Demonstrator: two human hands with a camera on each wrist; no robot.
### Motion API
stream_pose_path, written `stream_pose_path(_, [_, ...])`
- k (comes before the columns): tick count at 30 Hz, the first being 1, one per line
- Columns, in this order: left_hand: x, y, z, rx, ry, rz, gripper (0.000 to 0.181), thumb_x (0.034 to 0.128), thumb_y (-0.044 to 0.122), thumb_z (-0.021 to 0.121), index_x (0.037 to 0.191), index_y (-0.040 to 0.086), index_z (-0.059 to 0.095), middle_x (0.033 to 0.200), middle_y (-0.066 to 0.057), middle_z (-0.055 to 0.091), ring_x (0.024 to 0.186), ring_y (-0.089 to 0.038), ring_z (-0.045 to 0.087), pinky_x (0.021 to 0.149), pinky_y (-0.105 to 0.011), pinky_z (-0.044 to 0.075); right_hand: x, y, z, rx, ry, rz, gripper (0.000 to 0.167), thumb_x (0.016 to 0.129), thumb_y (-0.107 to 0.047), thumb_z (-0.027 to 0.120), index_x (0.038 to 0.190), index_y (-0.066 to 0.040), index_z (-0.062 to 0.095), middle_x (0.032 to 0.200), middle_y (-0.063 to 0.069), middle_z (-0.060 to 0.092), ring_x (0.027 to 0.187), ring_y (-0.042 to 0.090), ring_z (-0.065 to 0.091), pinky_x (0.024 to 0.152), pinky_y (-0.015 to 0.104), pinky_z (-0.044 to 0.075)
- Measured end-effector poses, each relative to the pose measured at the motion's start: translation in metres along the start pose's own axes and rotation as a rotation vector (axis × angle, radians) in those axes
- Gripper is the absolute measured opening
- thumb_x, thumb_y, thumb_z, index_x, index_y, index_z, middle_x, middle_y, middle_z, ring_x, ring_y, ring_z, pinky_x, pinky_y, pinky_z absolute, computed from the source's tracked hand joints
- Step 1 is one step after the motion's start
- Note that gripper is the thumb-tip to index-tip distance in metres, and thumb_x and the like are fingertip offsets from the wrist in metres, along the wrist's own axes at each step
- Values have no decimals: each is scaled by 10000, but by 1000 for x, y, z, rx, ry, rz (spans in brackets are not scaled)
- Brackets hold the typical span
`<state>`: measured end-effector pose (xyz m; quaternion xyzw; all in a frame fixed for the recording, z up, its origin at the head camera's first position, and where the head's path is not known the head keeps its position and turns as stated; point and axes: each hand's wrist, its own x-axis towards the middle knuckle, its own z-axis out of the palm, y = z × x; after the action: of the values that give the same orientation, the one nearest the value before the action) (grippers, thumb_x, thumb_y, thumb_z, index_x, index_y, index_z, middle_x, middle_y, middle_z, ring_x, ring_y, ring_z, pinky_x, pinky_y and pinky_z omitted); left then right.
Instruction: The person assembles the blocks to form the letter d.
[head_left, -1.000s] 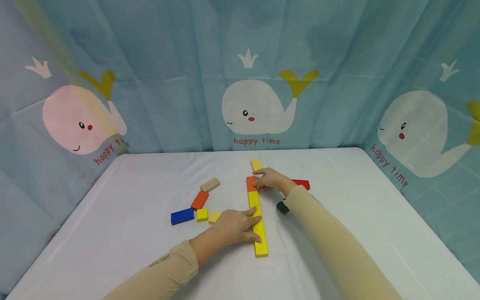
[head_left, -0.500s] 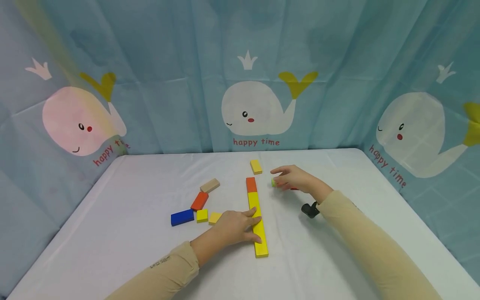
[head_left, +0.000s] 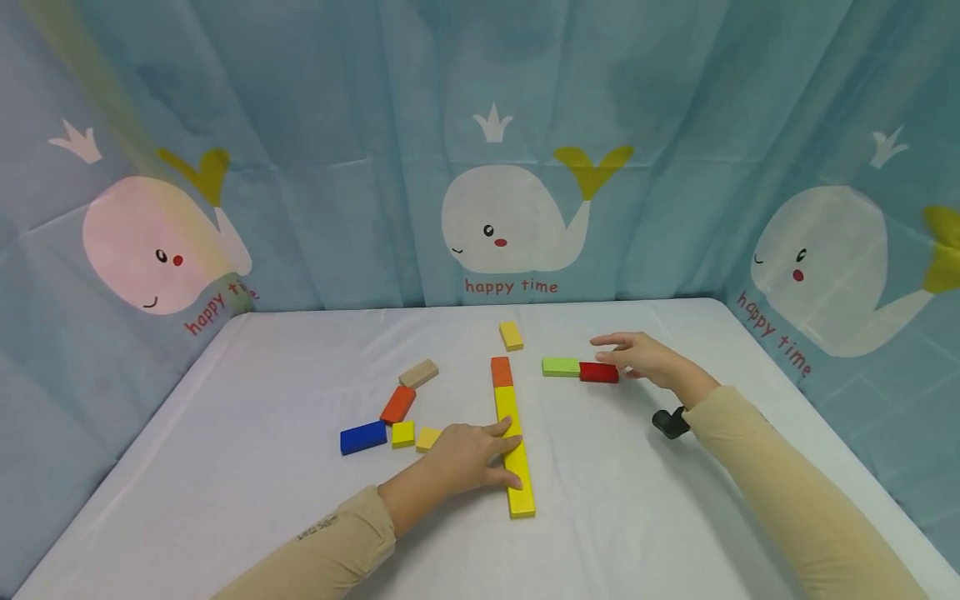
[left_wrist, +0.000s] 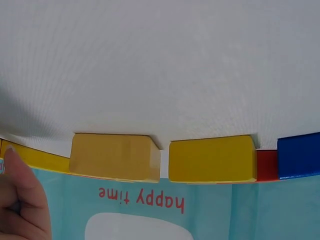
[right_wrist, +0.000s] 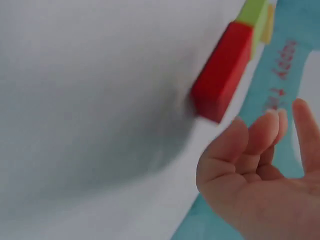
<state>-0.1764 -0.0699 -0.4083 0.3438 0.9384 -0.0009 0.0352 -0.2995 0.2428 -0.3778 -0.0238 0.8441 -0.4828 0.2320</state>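
Note:
My left hand [head_left: 465, 457] rests on a long yellow strip of block [head_left: 522, 496], fingers spread across its top. Whether the strip is one block or more, I cannot tell. An orange block [head_left: 502, 372] adjoins its far end. To the right, my right hand [head_left: 641, 360] hovers with loosely bent fingers beside a red block [head_left: 598, 372], which lies end to end with a light green block [head_left: 561, 367]. Nothing shows between the fingers in the right wrist view, where the red block [right_wrist: 222, 72] appears just apart from the fingertips.
Left of the strip lie a pale yellow block [head_left: 427, 439], a small yellow block [head_left: 402, 434], a blue block [head_left: 363, 437], an orange-red block [head_left: 398, 405] and a plain wooden block [head_left: 418, 373]. Another yellow block [head_left: 511, 336] sits farther back. A patterned curtain [head_left: 337, 225] hangs behind the white table.
My right hand has moved right, from the orange block past the green block to the red one's right end, uncovering both. The left hand has stayed on the strip.

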Motion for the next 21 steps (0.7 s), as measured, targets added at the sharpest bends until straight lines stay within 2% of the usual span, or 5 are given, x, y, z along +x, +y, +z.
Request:
stream_pose_path(2, [0, 0, 0, 0, 5, 1, 683, 807, 654, 619, 1349, 239, 600, 1402, -31, 536, 700, -136, 642, 479, -187, 334, 2, 8, -5, -3, -19, 9, 590, 980, -226, 577, 1507, -86, 352, 1477, 243, 343, 1265, 367, 410, 1053, 560, 322])
stream_pose_path(8, [2, 1, 2, -9, 10, 6, 680, 808, 647, 623, 1351, 238, 597, 1405, -33, 532, 650, -124, 616, 474, -191, 323, 9, 28, -19, -49, -87, 58, 682, 955, -294, 629, 1533, -132, 304, 1256, 185, 489, 1146, 305, 464, 1026, 497, 369])
stream_pose_path(13, [1, 2, 0, -18, -3, -5, 693, 806, 655, 619, 1361, 241, 586, 1414, -25, 523, 723, -140, 650, 486, -189, 339, 13, 33, -27, -68, -136, 95, 682, 936, -276, 656, 1516, -115, 336, 1397, 216, 386, 1159, 300, 439, 1016, 467, 378])
stream_pose_path(15, [0, 2, 0, -19, -6, -8, 697, 805, 660, 616, 1363, 243, 584, 1414, -23, 523, 725, -137, 650, 488, -187, 339, 15, 33, -29, -72, -135, 117, 668, 919, -256, 680, 1498, -115, 377, 1416, 214, 355, 1144, 295, 427, 956, 427, 408])
stream_pose_path(21, [1, 2, 0, -8, 5, 12, 691, 811, 660, 611, 1360, 240, 587, 1410, -27, 526, 600, -103, 577, 481, -184, 338, 15, 32, -30, -97, -135, 130, 660, 888, -206, 718, 1468, -92, 424, 1425, 220, 305, 1140, 303, 372, 827, 357, 409])
